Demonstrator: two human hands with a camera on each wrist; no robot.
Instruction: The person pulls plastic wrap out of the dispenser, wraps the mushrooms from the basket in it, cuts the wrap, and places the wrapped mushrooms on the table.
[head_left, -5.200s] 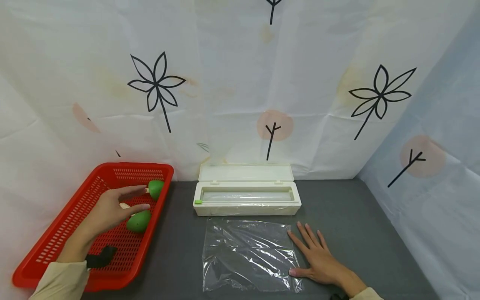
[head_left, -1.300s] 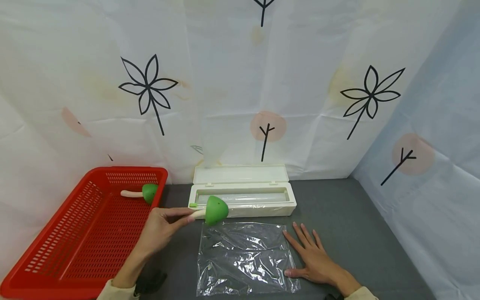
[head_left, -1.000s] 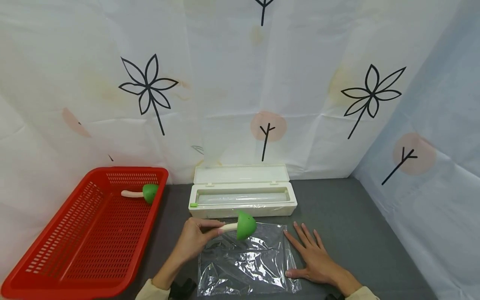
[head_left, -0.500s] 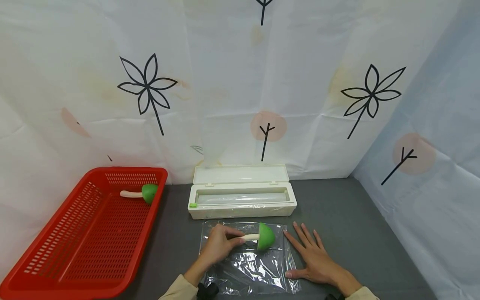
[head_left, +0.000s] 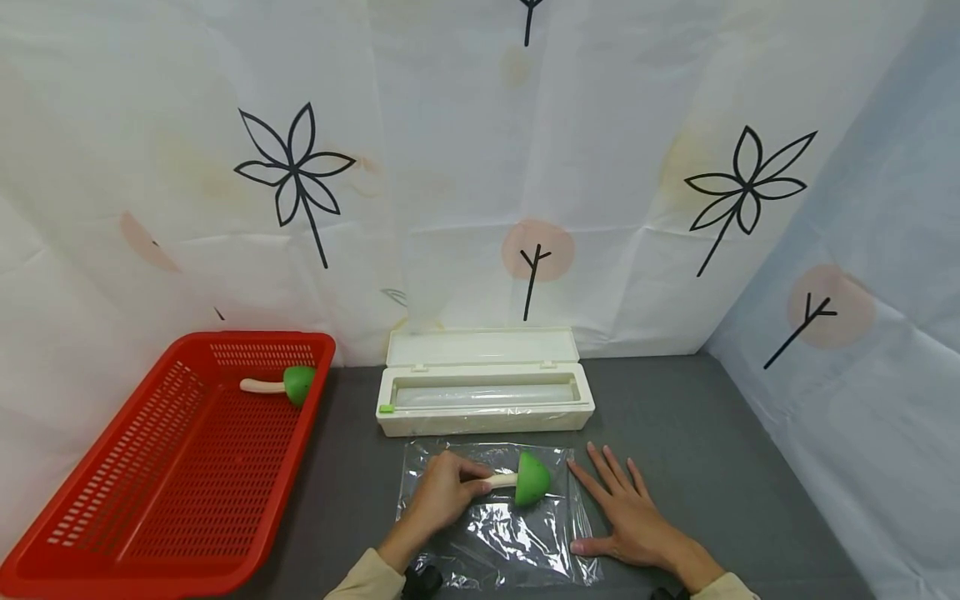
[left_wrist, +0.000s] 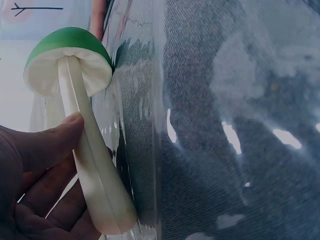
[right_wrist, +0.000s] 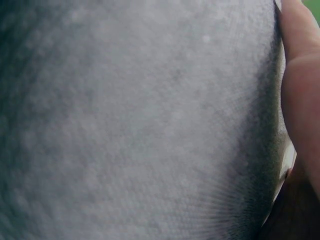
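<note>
A toy mushroom (head_left: 532,479) with a green cap and a cream stem lies sideways over the clear plastic film (head_left: 517,542), cap to the right. My left hand (head_left: 444,492) pinches its stem between thumb and fingers. In the left wrist view the stem of the mushroom (left_wrist: 95,165) shows in full, thumb against its side. My right hand (head_left: 633,521) rests with spread, straight fingers at the film's right edge. The right wrist view shows mostly blurred grey tabletop, with part of the right hand (right_wrist: 302,90) along its right side.
A red plastic basket (head_left: 288,483) stands at the left with a second green-capped mushroom (head_left: 298,386) inside. Behind the film sits a white cling film dispenser (head_left: 487,422), lid raised, a roll inside. A patterned cloth (head_left: 450,167) hangs along the grey table's back and sides.
My left hand has taken one mushroom out of the basket and carried it right and down onto the film. In the last half second it has barely moved. My right hand has stayed in place.
</note>
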